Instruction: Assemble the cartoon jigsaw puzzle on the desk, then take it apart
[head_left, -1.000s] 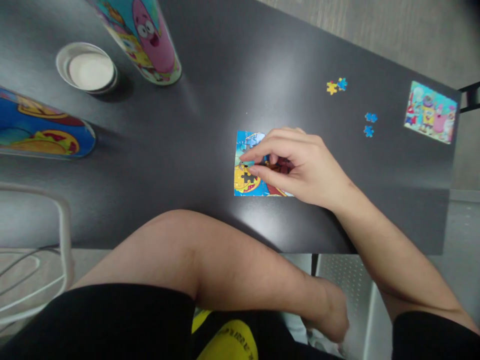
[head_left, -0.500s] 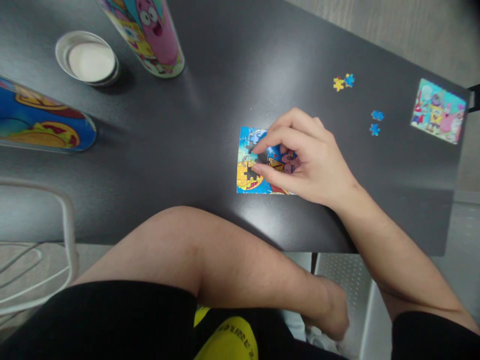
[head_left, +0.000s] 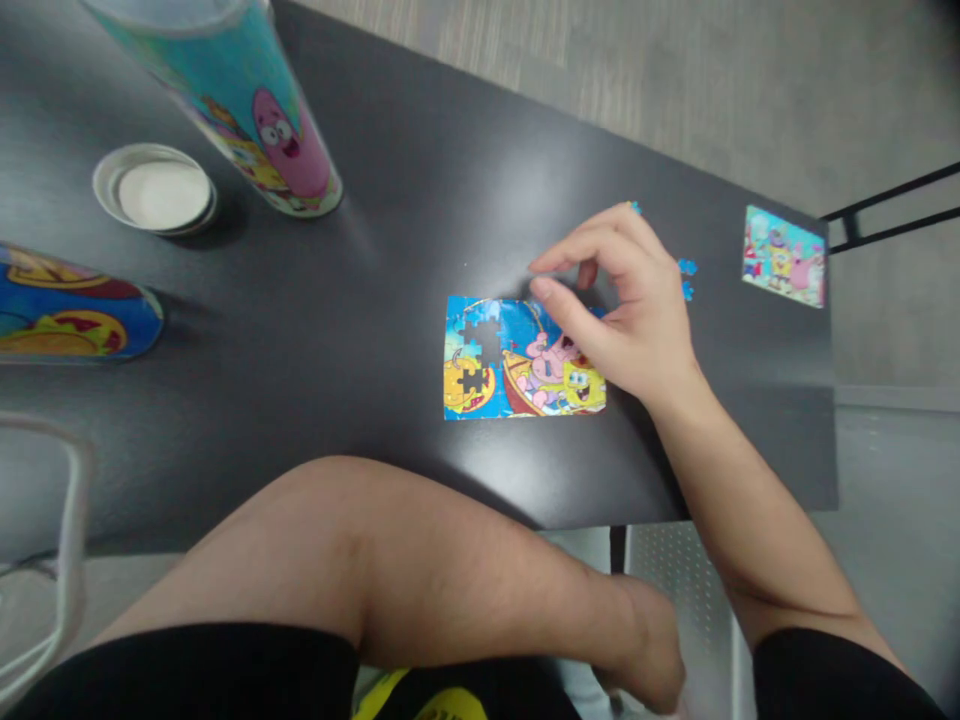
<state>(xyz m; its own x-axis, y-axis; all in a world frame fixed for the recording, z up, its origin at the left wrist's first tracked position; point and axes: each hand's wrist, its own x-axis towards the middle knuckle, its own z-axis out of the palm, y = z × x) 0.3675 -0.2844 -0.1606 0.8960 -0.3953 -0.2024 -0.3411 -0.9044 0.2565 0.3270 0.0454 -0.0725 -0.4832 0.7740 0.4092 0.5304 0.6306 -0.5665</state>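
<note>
A cartoon jigsaw puzzle (head_left: 517, 385) lies on the dark table, with dark gaps in its left part. My right hand (head_left: 630, 305) hovers over the puzzle's upper right corner. Its thumb and index finger are apart, and nothing shows between them. Two loose blue puzzle pieces (head_left: 687, 267) lie just right of that hand, and a bit of another blue piece (head_left: 636, 207) peeks out behind its knuckles. My left hand (head_left: 649, 645) hangs below the table's front edge, at the end of the forearm crossing in front of me; its fingers are hidden.
A cartoon picture card (head_left: 784, 257) lies near the table's right end. At the left are a tall cartoon-printed canister (head_left: 262, 130), a second blue canister (head_left: 82, 320) lying or leaning at the edge of view, and a round lid (head_left: 161, 192). A white tubular frame (head_left: 71, 540) stands at lower left.
My right hand has gone from the puzzle's left part to its upper right, uncovering the gaps. Its thumb and index finger stay apart. The whole view has shifted; my left hand remains low.
</note>
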